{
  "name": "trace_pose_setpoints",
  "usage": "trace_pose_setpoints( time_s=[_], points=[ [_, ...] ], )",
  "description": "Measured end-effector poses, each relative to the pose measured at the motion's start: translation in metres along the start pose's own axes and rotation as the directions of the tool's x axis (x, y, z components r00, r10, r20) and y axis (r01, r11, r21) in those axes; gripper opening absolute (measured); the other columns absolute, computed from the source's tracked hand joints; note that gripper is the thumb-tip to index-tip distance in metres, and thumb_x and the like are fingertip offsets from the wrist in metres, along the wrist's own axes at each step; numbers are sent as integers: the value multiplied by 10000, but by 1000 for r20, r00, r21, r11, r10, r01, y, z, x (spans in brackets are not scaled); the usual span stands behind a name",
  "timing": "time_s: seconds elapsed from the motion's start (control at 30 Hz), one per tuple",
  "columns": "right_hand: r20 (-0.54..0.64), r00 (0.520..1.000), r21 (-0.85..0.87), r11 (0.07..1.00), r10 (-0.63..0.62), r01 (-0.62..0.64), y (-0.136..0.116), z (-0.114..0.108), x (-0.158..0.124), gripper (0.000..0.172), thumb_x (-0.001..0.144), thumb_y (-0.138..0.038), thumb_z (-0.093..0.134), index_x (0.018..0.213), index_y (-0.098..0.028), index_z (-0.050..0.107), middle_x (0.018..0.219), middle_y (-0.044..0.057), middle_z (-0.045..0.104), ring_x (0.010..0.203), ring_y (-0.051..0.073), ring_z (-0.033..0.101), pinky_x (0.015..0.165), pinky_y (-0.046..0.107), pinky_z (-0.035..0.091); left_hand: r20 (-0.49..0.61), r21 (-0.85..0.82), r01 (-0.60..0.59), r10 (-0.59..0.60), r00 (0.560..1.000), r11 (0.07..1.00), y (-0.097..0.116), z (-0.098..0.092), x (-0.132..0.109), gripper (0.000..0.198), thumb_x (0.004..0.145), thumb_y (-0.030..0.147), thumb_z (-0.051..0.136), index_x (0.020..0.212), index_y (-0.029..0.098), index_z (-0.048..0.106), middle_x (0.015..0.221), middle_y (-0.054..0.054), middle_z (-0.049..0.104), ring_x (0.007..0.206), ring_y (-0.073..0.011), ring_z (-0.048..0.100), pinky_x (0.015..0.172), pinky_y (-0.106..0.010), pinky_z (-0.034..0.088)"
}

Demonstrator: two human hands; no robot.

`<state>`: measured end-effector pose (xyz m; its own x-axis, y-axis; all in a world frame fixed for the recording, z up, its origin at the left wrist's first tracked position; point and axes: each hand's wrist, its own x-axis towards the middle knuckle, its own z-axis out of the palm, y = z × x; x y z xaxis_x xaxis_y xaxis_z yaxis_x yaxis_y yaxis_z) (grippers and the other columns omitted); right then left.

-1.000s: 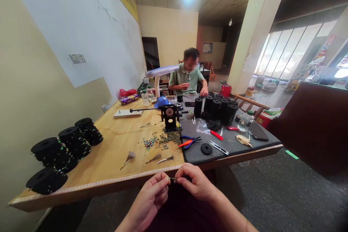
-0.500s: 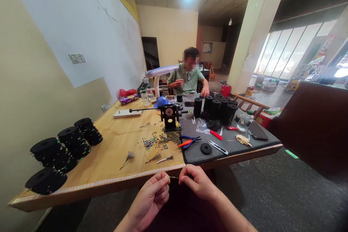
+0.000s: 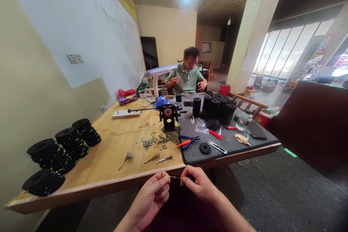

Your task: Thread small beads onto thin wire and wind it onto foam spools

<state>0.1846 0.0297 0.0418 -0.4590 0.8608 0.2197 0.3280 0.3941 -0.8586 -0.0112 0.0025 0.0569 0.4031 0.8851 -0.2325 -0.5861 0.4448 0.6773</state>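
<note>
In front of the table's near edge, my left hand [image 3: 157, 190] pinches a small thin metallic piece [image 3: 174, 177] that juts out to the right; its kind is too small to make out. Close to the right end of this piece, my right hand [image 3: 198, 183] has thumb and forefinger pressed together; whether they grip a fine thread cannot be seen. Beyond my hands, bundles of thin wires, one a wire bundle [image 3: 164, 159], lie on the wood. Past them are a pile of small brass-coloured parts [image 3: 170, 137] and colourful beads [image 3: 147, 143].
Pliers [image 3: 187, 141], thread snips [image 3: 217, 146] and a black foam disc [image 3: 204, 148] lie on the grey mat [image 3: 195, 157]. Black foam spools [image 3: 40, 181] stand at left, more spools [image 3: 214, 108] at right. A black winder [image 3: 168, 117] and lamp [image 3: 160, 101] stand mid-table. A person [image 3: 187, 76] sits opposite.
My right hand has shifted slightly right, widening the gap between my hands. The person opposite has lifted a hand off the spools. The view has turned slightly.
</note>
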Motion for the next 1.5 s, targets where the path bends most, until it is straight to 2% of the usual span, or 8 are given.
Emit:
trace_pose_setpoints(
  time_s=[0.33, 0.53, 0.67, 0.83, 1.03, 1.27, 1.37, 1.5],
  points=[
    [89, 996, 205, 979, -19, 1, -7, -1, 5, 167, 849, -232, 460, 849, -111, 574, 781, 26, 645, 727, 59, 566, 721, 148, 412, 30, -5, 40, -40, 999, 999, -1, 2, 2, 246, 726, 251, 722, 732, 117, 516, 541, 85, 217, 446, -20, 159, 445, -182, 136],
    [73, 997, 162, 987, -10, -2, -4, 4, 8, 126, 807, -205, 503, 854, -113, 574, 712, 0, 604, 658, 39, 528, 676, 131, 398, 40, 5, 47, -47, 998, 999, 0, 4, 1, 239, 741, 252, 709, 730, 115, 514, 527, 88, 209, 444, -22, 165, 446, -183, 135],
    [24, 999, 88, 995, -43, 40, -3, 5, 10, 123, 790, -223, 536, 767, -114, 586, 701, -7, 573, 666, 31, 485, 660, 120, 370, 39, 1, 51, -51, 998, 999, 0, 4, 1, 237, 739, 248, 709, 728, 118, 511, 523, 89, 212, 440, -23, 164, 445, -187, 131],
    [33, 999, 125, 992, -32, 27, 1, 4, 8, 152, 819, -242, 514, 744, -112, 543, 668, -16, 552, 634, 22, 456, 644, 117, 356, 30, -27, 33, -32, 999, 999, 0, 1, 2, 232, 743, 246, 706, 720, 114, 516, 524, 90, 197, 437, -23, 164, 445, -190, 139],
    [25, 1000, 135, 991, -2, -2, 8, 4, 0, 194, 846, -275, 501, 777, -110, 577, 762, 13, 607, 719, 43, 507, 704, 131, 381, 45, -43, 37, -35, 998, 998, 1, 0, 2, 227, 753, 227, 695, 713, 117, 501, 529, 87, 214, 437, -23, 168, 443, -189, 142],
    [63, 998, 216, 976, -11, -3, 0, 2, 3, 232, 867, -329, 487, 870, -120, 587, 813, 28, 642, 757, 53, 551, 742, 145, 403, 56, -37, 70, -68, 996, 997, 0, 3, 4, 239, 738, 231, 709, 722, 118, 499, 527, 89, 209, 434, -20, 167, 441, -186, 133],
    [73, 997, 231, 973, -21, 3, -3, 5, 5, 184, 847, -287, 508, 885, -119, 574, 761, 14, 626, 708, 45, 545, 710, 139, 406, 59, -37, 71, -69, 996, 997, -2, 4, 4, 238, 739, 230, 709, 723, 119, 499, 528, 89, 207, 436, -21, 167, 443, -186, 135],
    [44, 999, 170, 985, -29, 21, -4, 8, 7, 106, 814, -207, 521, 773, -115, 556, 690, -10, 594, 672, 31, 503, 693, 127, 381, 64, -34, 66, -64, 996, 997, -2, 4, 3, 228, 763, 239, 687, 715, 122, 497, 522, 89, 193, 438, -27, 168, 444, -190, 139]
  ],
)
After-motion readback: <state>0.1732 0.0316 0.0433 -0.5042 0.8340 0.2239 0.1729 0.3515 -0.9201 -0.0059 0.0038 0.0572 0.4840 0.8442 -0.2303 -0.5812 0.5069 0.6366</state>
